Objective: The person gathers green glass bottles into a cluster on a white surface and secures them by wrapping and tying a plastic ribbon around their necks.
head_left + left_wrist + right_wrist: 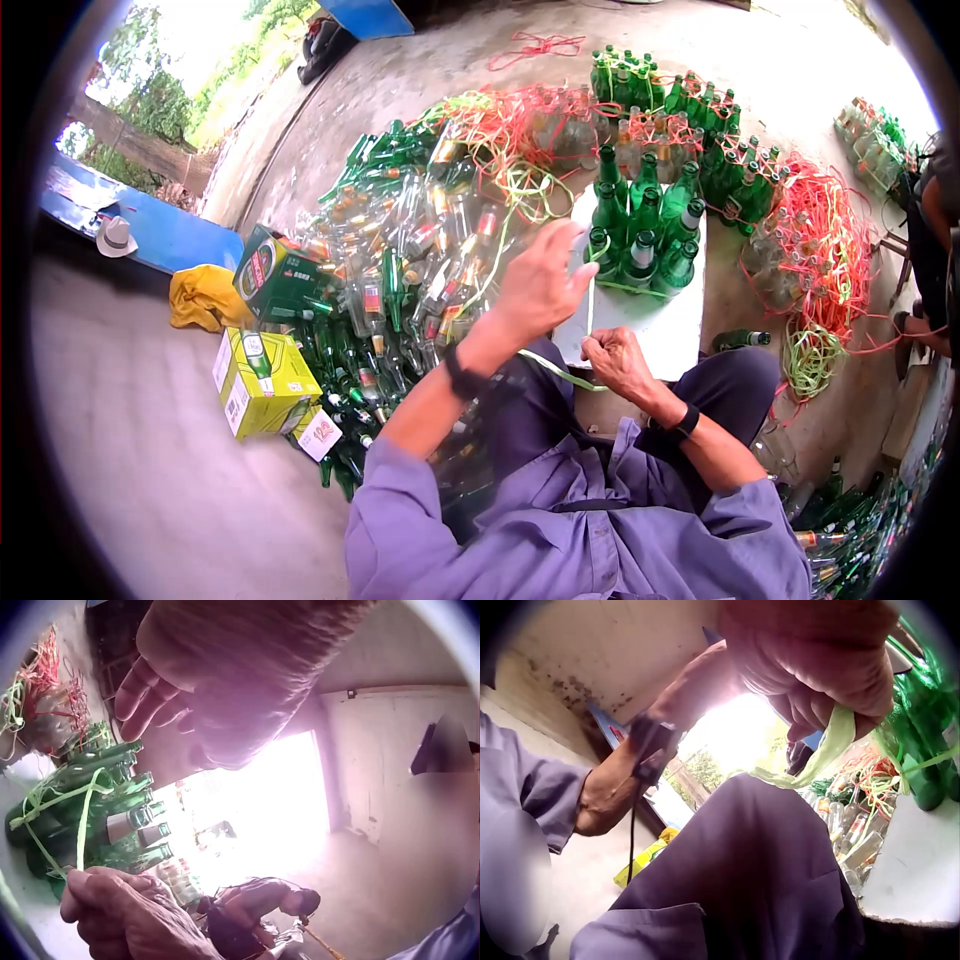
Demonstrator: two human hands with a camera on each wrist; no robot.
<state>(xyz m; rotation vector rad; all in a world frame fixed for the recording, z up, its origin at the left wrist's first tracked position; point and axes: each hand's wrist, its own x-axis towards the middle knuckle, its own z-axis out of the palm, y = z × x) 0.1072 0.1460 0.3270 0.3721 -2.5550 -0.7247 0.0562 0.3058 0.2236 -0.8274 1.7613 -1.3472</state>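
Observation:
Green glass bottles stand upright in a tight cluster on a white board before the person's knees. A light green plastic strap runs round the cluster, with one length stretching from it down to the right hand. That right hand grips the strap, its fingers curled, near the board's front edge; a loose tail of strap hangs from the hand in the right wrist view. Raised beside the bottles' left side, the left hand has its fingers extended. In the left wrist view, its fingers hold nothing.
Loose bottles lie heaped at the left, by a yellow-green carton and a dark green carton. Red string tangles over bundled bottles behind and right. One green bottle lies right of the board. Another person bends over nearby.

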